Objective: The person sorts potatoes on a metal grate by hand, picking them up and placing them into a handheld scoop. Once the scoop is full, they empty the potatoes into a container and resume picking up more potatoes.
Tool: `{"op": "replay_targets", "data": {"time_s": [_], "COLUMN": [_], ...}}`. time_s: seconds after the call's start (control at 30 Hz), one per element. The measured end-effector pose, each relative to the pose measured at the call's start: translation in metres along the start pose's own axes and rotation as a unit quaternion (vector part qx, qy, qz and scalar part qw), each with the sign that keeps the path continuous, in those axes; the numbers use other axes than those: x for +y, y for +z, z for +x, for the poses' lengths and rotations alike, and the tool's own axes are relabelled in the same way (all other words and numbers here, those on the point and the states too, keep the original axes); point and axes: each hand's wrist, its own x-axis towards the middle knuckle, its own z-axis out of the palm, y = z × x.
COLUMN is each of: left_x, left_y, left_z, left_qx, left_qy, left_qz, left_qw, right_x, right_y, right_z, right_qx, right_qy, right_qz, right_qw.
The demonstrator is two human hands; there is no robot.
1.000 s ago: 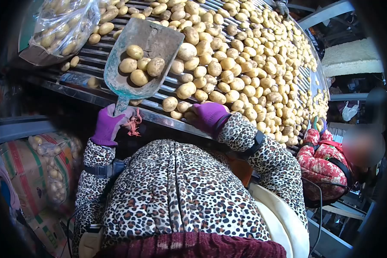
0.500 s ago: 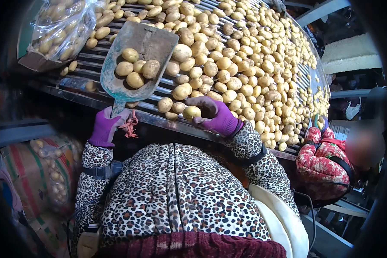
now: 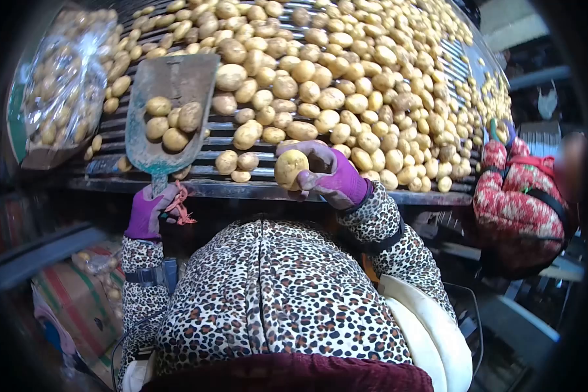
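My left hand (image 3: 151,210), in a purple and grey glove, is closed round the handle of a worn green scoop (image 3: 137,149). The scoop rests on the slatted rack with several potatoes (image 3: 175,139) in its pan. A pinkish-red cord (image 3: 184,208) hangs beside that hand. My right hand (image 3: 330,175), gloved the same way, holds a single round potato (image 3: 290,170) between thumb and fingers, just over the rack's front edge. A few loose potatoes (image 3: 226,162) lie on the slats to its left.
A broad heap of potatoes (image 3: 372,91) covers much of the slatted rack. A clear plastic bag of potatoes (image 3: 65,85) stands at the left. The metal front edge (image 3: 242,189) runs before me. At the right a person in a red patterned jacket (image 3: 519,202) reaches onto the rack.
My right hand has lifted the potato from the rack's edge and brought it closer to me. The view has shifted, while my left hand keeps its grip on the scoop.
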Motion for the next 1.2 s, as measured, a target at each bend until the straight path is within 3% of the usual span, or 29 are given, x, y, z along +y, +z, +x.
{"op": "replay_targets", "data": {"time_s": [0.17,0.23,0.27,0.4,0.47,0.5,0.53,0.6,0.7,0.77,0.83,0.87,0.9,0.97,1.03,1.07,1.1,1.17,1.2], "left_x": [0.012,0.000,-0.009,-0.023,-0.020,-0.033,-0.024,-0.013,-0.011,-0.007,-0.009,-0.010,-0.012,-0.015,-0.024,-0.033,-0.033,-0.013,-0.019], "left_y": [0.005,0.002,0.006,-0.036,-0.048,-0.069,-0.057,-0.031,-0.022,-0.016,-0.019,-0.019,-0.019,-0.023,-0.030,-0.033,-0.030,0.010,-0.008], "left_z": [-0.005,0.003,0.008,0.021,0.032,0.035,0.032,0.022,0.033,0.021,0.027,0.032,0.033,0.030,0.024,0.027,0.024,-0.009,0.011], "left_qx": [-0.075,-0.186,-0.177,-0.162,-0.171,-0.117,-0.155,-0.148,-0.083,-0.067,-0.097,-0.116,-0.138,-0.168,-0.163,-0.083,-0.079,-0.083,-0.086], "left_qy": [-0.017,0.013,-0.005,-0.127,-0.218,-0.267,-0.183,-0.118,-0.163,-0.168,-0.170,-0.163,-0.154,-0.133,-0.123,-0.152,-0.171,-0.013,-0.015], "left_qz": [0.117,0.128,0.130,0.109,0.076,0.085,0.151,0.198,0.170,0.176,0.175,0.172,0.166,0.141,0.107,0.125,0.079,0.111,0.127], "left_qw": [0.990,0.974,0.975,0.972,0.958,0.953,0.959,0.962,0.968,0.968,0.965,0.965,0.964,0.967,0.973,0.977,0.979,0.990,0.988], "right_x": [0.012,0.016,0.028,0.061,0.078,0.098,0.111,0.134,0.168,0.213,0.230,0.246,0.271,0.342,0.357,0.360,0.349,0.305,0.274], "right_y": [-0.022,-0.029,-0.048,-0.061,-0.065,-0.097,-0.093,-0.089,-0.080,-0.119,-0.114,-0.120,-0.138,-0.179,-0.200,-0.207,-0.213,-0.213,-0.209], "right_z": [-0.048,-0.075,-0.088,-0.143,-0.173,-0.182,-0.196,-0.218,-0.245,-0.251,-0.274,-0.292,-0.313,-0.359,-0.386,-0.398,-0.401,-0.393,-0.371], "right_qx": [0.030,0.077,0.068,0.140,0.242,0.258,0.286,0.361,0.451,0.450,0.586,0.620,0.644,0.732,0.779,0.798,0.809,0.823,0.823], "right_qy": [-0.046,-0.087,-0.069,-0.107,-0.102,-0.100,-0.132,-0.123,-0.143,-0.189,-0.155,-0.159,-0.161,-0.117,-0.040,0.006,0.033,0.038,0.011], "right_qz": [0.074,0.081,0.089,0.125,0.116,0.153,0.152,0.174,0.161,0.177,0.151,0.205,0.255,0.227,0.166,0.127,0.089,0.022,-0.007], "right_qw": [0.996,0.990,0.991,0.976,0.958,0.949,0.937,0.908,0.866,0.855,0.781,0.740,0.704,0.632,0.604,0.589,0.580,0.566,0.568]}}
